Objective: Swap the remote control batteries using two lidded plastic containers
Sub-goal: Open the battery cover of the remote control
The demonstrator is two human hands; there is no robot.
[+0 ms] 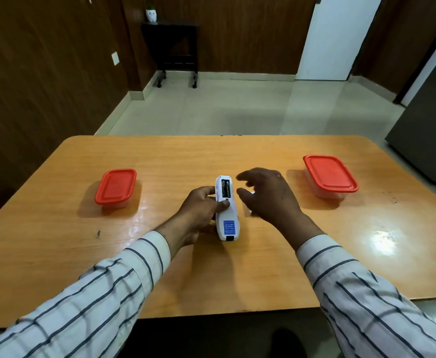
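Observation:
A white remote control (226, 218) lies face down at the middle of the wooden table (56, 254), its battery bay uncovered with a dark battery (226, 188) showing inside. My left hand (201, 210) grips the remote's left side, thumb on its back. My right hand (266, 195) hovers just right of the remote, fingers spread and curled, holding nothing that I can see. A white piece (247, 211), probably the battery cover, lies on the table under my right hand, mostly hidden. Two clear plastic containers with red lids stand shut: one at the left (116, 187), one at the right (329, 174).
Small dark specks mark the table at the left front (98, 233). Beyond the table lies a pale tiled floor, with a black wheeled side table (178, 47) against the wooden wall and a grey cabinet (428, 130) at the far right.

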